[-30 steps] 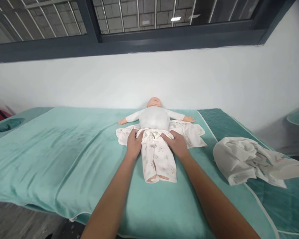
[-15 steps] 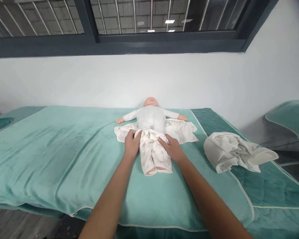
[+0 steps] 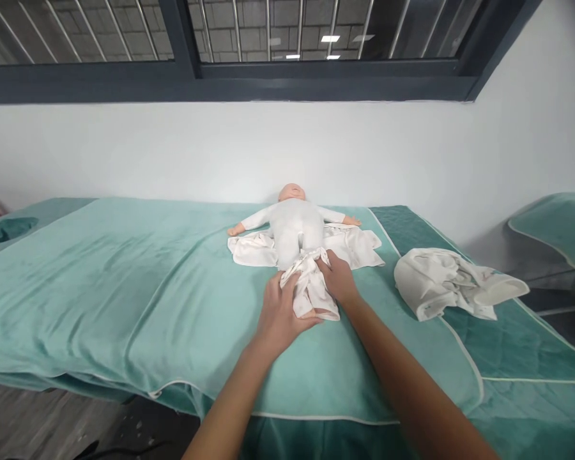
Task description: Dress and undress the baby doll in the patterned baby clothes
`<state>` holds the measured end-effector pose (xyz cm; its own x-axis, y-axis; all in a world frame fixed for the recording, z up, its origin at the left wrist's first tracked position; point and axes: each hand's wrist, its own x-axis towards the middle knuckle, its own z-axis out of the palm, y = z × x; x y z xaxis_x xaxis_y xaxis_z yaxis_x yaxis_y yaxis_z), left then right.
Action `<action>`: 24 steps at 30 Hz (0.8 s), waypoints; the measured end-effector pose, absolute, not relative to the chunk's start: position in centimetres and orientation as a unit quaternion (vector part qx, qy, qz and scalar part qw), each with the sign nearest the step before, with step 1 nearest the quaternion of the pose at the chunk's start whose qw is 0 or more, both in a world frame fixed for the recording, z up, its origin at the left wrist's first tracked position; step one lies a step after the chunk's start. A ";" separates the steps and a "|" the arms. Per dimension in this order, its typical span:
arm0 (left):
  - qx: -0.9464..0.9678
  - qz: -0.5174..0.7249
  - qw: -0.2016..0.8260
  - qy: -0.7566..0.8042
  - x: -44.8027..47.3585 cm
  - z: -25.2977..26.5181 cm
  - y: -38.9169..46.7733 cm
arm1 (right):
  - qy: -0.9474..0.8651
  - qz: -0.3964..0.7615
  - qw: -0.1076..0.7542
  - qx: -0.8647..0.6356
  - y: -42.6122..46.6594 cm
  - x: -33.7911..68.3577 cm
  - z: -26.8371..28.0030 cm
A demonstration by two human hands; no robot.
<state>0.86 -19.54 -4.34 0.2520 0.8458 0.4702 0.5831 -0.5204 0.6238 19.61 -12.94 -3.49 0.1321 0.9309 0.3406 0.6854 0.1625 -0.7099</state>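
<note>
Now we have the pants (image 3: 310, 281) lower than a moment ago: the waistband is off the hips of the doll (image 3: 293, 220) and bunched around its lower legs, at the middle of the bed (image 3: 172, 306), so they seem partly removed. The fingers of our left hand (image 3: 278, 314) and right hand (image 3: 338, 279) both grip the band. The cloth looks white, thin and crumpled, with pink showing at the hem.
</note>
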 end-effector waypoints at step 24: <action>0.806 0.218 0.251 0.490 -2.8 3.2 -22.1 | -0.668 0.394 0.271 -0.570 -23.2 20.5 3.6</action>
